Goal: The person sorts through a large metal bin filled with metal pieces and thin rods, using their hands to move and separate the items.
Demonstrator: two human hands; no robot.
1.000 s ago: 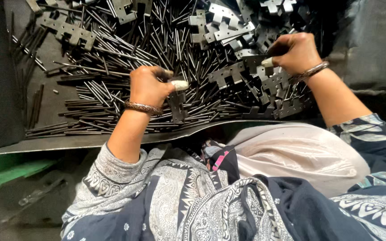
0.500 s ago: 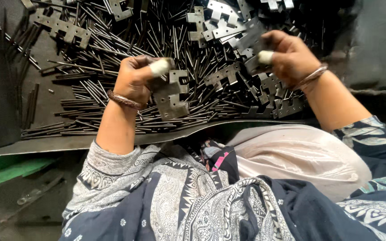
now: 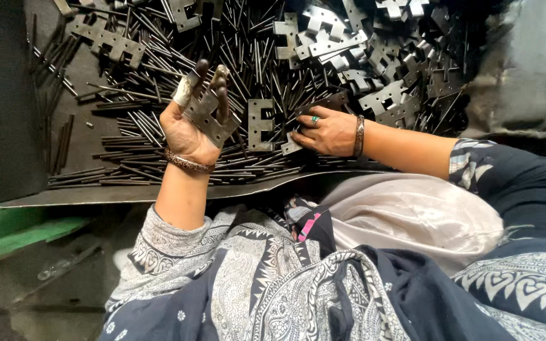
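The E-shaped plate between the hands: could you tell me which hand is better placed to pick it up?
Probably the right hand: it lies low on the pile, fingertips beside the E-shaped plate. The left hand is raised and holds a notched plate.

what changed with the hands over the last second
The left hand lifted a hinge plate off the pile and now holds it up in an opened palm. The right hand dropped from the plates at upper right to an E-shaped plate. The heap of pins looks the same.
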